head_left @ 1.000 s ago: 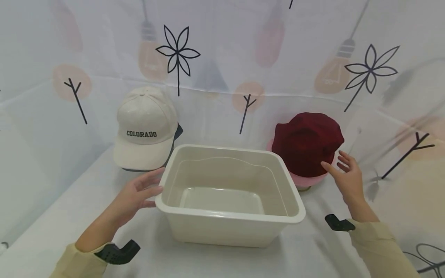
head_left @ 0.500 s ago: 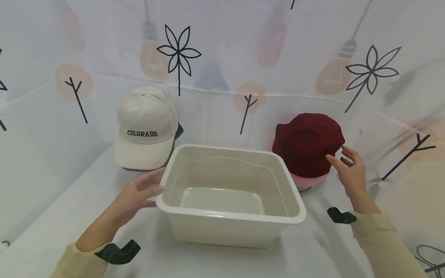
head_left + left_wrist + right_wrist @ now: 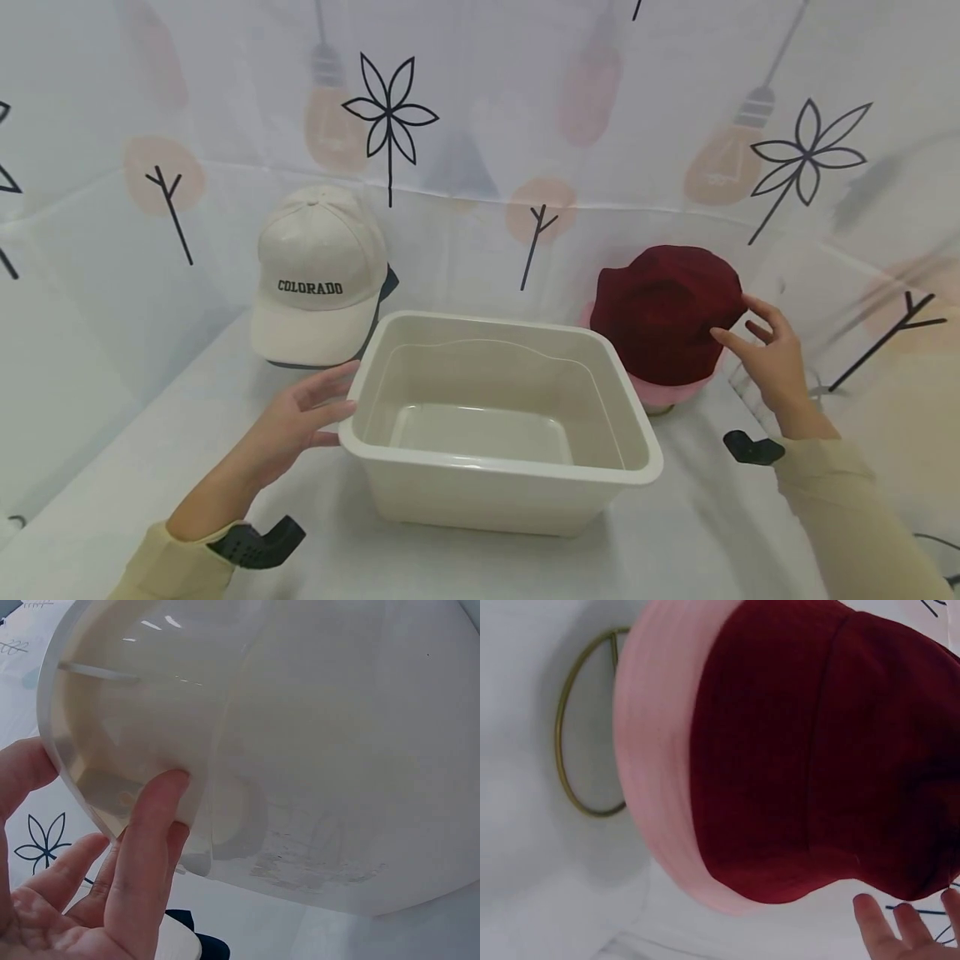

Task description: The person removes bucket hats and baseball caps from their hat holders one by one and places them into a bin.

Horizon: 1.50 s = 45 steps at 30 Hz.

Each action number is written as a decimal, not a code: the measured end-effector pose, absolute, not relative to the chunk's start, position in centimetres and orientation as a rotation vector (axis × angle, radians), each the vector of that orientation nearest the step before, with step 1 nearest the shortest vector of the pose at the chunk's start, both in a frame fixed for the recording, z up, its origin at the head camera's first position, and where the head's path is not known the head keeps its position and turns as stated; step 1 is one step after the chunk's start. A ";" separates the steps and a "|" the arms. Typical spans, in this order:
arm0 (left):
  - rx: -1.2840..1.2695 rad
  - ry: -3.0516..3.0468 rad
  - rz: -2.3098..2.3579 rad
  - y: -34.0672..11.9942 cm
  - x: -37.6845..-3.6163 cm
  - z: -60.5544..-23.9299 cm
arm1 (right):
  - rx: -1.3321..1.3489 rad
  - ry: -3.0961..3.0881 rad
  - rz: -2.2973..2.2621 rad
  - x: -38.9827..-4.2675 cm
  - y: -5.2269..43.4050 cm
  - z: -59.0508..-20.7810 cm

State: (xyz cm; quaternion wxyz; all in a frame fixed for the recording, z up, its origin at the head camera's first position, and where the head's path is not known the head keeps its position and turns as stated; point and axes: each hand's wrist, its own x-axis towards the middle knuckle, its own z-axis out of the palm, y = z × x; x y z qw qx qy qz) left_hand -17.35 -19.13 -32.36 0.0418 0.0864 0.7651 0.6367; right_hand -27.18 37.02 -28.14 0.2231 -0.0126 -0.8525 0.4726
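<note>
A: What is the left hand (image 3: 292,421) doing?

B: It is resting against the left end of the tub (image 3: 501,467), fingers straight. The left wrist view is showing its fingertips (image 3: 161,802) pressing on the tub's wall (image 3: 315,750) just under the rim. It is not curling round anything.

A: And the right hand (image 3: 772,362)?

B: It is reaching to the red hat (image 3: 663,312), fingers spread and relaxed. In the head view the fingertips are lying at the hat's right edge, seemingly touching it. In the right wrist view the fingertips (image 3: 881,930) are sitting just beside the red hat (image 3: 817,750), and no grip is showing.

A: Where is the hat sitting?

B: It is sitting on a pink hat (image 3: 663,390), behind the tub's right corner. A brass ring (image 3: 574,750) is lying on the desk under the pink brim (image 3: 660,750).

A: Anything else?

B: A cream cap (image 3: 318,275) reading COLORADO is standing behind the tub's left corner, near the left hand. The desk (image 3: 465,558) is wearing a white printed cloth.
</note>
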 end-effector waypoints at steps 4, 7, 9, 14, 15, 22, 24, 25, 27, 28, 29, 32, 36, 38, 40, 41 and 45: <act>0.266 2.339 1.952 -19.2 -17.5 -32.5 | 0.060 -2.370 1.256 -27.6 37.3 -27.8; 0.270 2.336 1.956 -19.2 -17.6 -32.7 | 0.120 -2.379 1.228 -27.9 37.5 -27.6; 0.270 2.332 1.959 -19.2 -17.7 -32.8 | 0.144 -2.388 1.220 -28.1 37.6 -27.6; 0.266 2.326 1.961 -19.2 -17.6 -32.7 | 0.173 -2.379 1.231 -28.4 37.6 -27.5; 0.263 2.321 1.962 -19.2 -17.6 -32.7 | 0.176 -2.377 1.233 -28.5 37.6 -27.5; 0.266 2.276 1.969 -19.3 -17.5 -32.4 | 0.205 -2.332 1.202 -28.8 37.8 -27.8; 0.261 2.273 1.969 -19.2 -17.5 -32.3 | 0.191 -2.344 1.178 -28.9 37.8 -27.8; 0.261 2.271 1.969 -19.2 -17.5 -32.3 | 0.183 -2.356 1.176 -29.0 37.8 -27.7; 0.260 2.272 1.968 -19.2 -17.4 -32.2 | 0.170 -2.382 1.164 -29.1 37.7 -27.6; 0.259 2.274 1.967 -19.2 -17.4 -32.2 | 0.161 -2.397 1.153 -29.1 37.7 -27.5; 0.258 2.275 1.967 -19.2 -17.5 -32.2 | 0.159 -2.407 1.140 -29.1 37.6 -27.4; 0.254 2.279 1.966 -19.2 -17.5 -32.3 | 0.157 -2.422 1.070 -29.2 37.3 -27.2; 0.254 2.279 1.967 -19.3 -17.5 -32.3 | 0.130 -2.411 1.046 -29.3 37.1 -26.9; 0.258 2.278 1.970 -19.3 -17.4 -32.3 | 0.115 -2.388 1.112 -29.3 37.0 -26.8; 0.264 2.276 1.972 -19.3 -17.4 -32.3 | 0.107 -2.354 1.194 -29.4 37.0 -26.7; 0.265 2.275 1.974 -19.3 -17.4 -32.3 | 0.110 -2.331 1.246 -29.4 37.0 -26.6; 0.272 2.274 1.977 -19.3 -17.5 -32.4 | 0.146 -2.229 1.410 -29.5 37.0 -26.3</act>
